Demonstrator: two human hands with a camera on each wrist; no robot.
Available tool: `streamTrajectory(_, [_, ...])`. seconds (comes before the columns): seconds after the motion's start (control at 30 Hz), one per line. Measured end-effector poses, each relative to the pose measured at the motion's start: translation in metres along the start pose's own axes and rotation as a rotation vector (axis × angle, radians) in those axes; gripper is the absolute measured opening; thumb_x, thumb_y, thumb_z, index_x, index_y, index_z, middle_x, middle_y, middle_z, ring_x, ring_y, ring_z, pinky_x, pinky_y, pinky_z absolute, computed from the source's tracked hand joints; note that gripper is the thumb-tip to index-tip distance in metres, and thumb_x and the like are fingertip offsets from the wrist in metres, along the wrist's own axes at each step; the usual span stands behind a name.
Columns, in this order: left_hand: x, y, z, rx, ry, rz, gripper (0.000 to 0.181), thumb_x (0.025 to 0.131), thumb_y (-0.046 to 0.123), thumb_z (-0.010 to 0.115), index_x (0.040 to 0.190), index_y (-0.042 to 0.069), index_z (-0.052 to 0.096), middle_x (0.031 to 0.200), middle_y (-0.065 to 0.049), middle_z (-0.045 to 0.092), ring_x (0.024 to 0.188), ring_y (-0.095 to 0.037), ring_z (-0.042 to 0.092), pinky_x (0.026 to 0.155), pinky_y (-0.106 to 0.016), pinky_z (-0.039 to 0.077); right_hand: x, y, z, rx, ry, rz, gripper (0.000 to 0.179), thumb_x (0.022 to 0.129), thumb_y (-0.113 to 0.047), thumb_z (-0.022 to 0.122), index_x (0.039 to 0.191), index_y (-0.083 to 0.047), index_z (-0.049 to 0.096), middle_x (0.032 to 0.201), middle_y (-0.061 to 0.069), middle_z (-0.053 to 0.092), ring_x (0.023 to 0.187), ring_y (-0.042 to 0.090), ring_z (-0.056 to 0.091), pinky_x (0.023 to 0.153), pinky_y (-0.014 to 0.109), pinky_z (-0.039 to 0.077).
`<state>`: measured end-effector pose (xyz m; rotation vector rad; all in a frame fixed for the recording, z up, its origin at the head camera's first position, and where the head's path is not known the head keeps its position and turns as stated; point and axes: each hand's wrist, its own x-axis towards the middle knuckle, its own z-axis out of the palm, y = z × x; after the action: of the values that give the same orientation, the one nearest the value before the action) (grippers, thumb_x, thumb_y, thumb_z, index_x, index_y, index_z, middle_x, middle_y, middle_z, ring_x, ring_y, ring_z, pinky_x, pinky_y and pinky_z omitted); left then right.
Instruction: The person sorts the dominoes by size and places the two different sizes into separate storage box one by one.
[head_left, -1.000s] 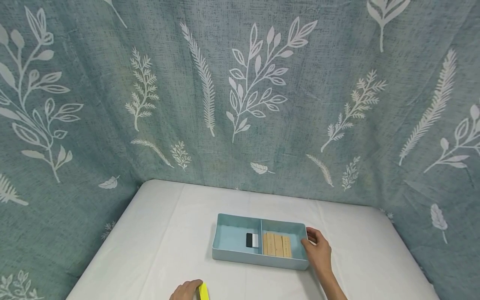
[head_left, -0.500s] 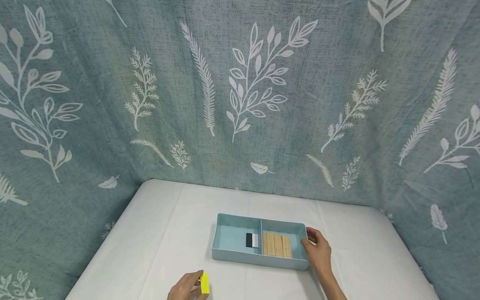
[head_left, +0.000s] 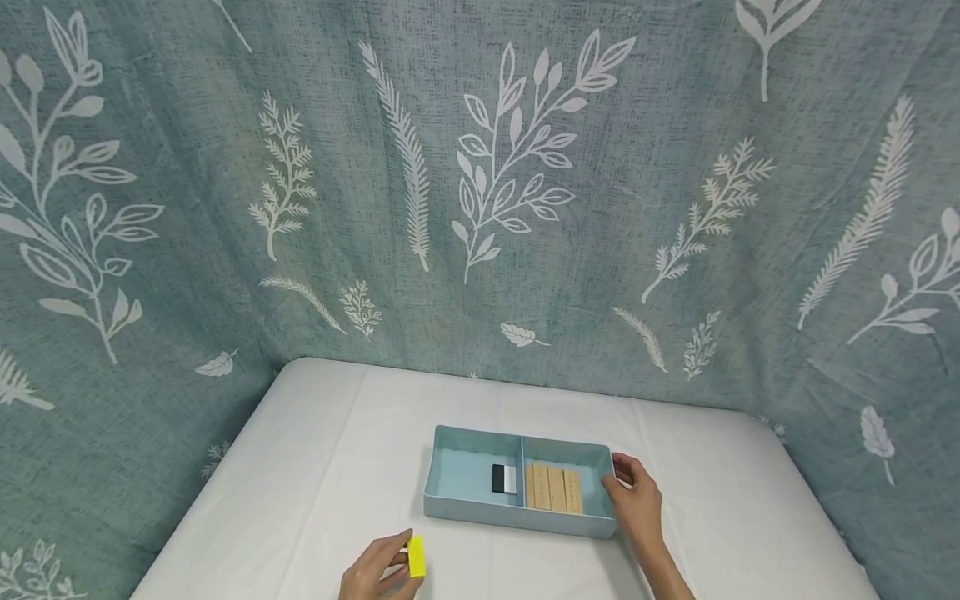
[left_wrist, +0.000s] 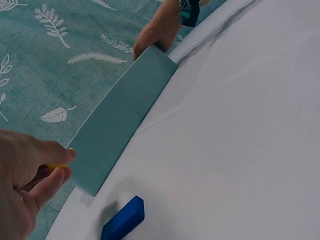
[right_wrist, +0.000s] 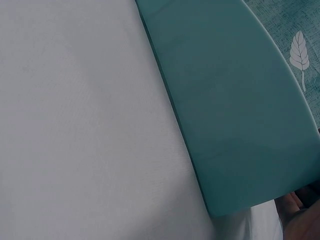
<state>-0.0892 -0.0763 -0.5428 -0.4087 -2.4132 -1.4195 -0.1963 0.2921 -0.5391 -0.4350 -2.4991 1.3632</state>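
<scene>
In the head view my left hand (head_left: 378,568) pinches a small bright yellow block (head_left: 417,557) between thumb and fingers, in front of a light blue two-compartment box (head_left: 517,521). Only a yellow sliver shows between the fingertips in the left wrist view. At the box's right end my right hand (head_left: 636,502) grips the wall, thumb at the rim and fingers outside. The left compartment holds a black-and-white eraser-like block (head_left: 504,478) against the divider. Several pale wooden blocks (head_left: 553,487) lie side by side in the right compartment.
A blue block (left_wrist: 123,218) lies on the white-covered table (left_wrist: 225,140), near the box's front left corner in the left wrist view. A blue-green curtain (head_left: 480,208) with white leaf patterns hangs behind the table and along its sides.
My left hand has moved up and slightly right with the yellow block, coming closer to the box. My right hand and the box have stayed put.
</scene>
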Motion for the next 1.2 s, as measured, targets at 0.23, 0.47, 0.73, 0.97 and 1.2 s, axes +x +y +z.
streamTrajectory(0.23, [0.004, -0.004, 0.005, -0.098, 0.041, 0.015, 0.05, 0.07, -0.004, 0.085, 0.115, -0.009, 0.065, 0.101, -0.014, 0.065, 0.077, -0.013, 0.07, 0.065, -0.02, 0.058, 0.0, 0.001, 0.001, -0.003, -0.004, 0.006, 0.048, 0.09, 0.0, 0.055, 0.136, 0.009, 0.047, 0.133, 0.031, 0.052, 0.124, 0.045, 0.051, 0.103, 0.053, 0.046])
streamTrajectory(0.47, [0.017, 0.001, 0.007, -0.189, 0.031, 0.014, 0.052, 0.067, -0.009, 0.085, 0.115, -0.009, 0.066, 0.102, -0.015, 0.067, 0.081, -0.013, 0.069, 0.067, -0.022, 0.059, 0.0, 0.002, 0.001, -0.01, 0.004, -0.002, 0.048, 0.09, 0.0, 0.055, 0.136, 0.009, 0.047, 0.133, 0.031, 0.052, 0.123, 0.045, 0.052, 0.102, 0.052, 0.046])
streamTrajectory(0.73, [0.045, 0.014, 0.005, -0.248, -0.063, -0.104, 0.052, 0.073, -0.008, 0.082, 0.122, -0.002, 0.066, 0.109, -0.011, 0.067, 0.09, -0.02, 0.069, 0.074, -0.024, 0.059, 0.0, 0.002, 0.0, -0.006, 0.003, 0.011, 0.048, 0.089, 0.0, 0.056, 0.136, 0.009, 0.047, 0.133, 0.032, 0.052, 0.123, 0.045, 0.052, 0.103, 0.052, 0.046])
streamTrajectory(0.97, [0.076, 0.015, 0.004, -0.273, -0.093, -0.072, 0.049, 0.076, -0.008, 0.08, 0.123, -0.005, 0.064, 0.111, -0.013, 0.065, 0.094, -0.025, 0.067, 0.078, -0.024, 0.058, -0.001, 0.0, 0.0, 0.004, 0.002, 0.011, 0.049, 0.089, 0.0, 0.056, 0.136, 0.009, 0.047, 0.132, 0.031, 0.052, 0.123, 0.044, 0.052, 0.103, 0.051, 0.046])
streamTrajectory(1.2, [0.104, 0.011, 0.012, -0.229, -0.171, -0.035, 0.049, 0.076, -0.007, 0.08, 0.122, -0.009, 0.063, 0.111, -0.016, 0.066, 0.093, -0.025, 0.067, 0.078, -0.022, 0.058, 0.001, 0.002, -0.001, -0.007, -0.017, 0.005, 0.048, 0.09, -0.001, 0.055, 0.137, 0.009, 0.046, 0.133, 0.031, 0.052, 0.123, 0.044, 0.052, 0.103, 0.051, 0.046])
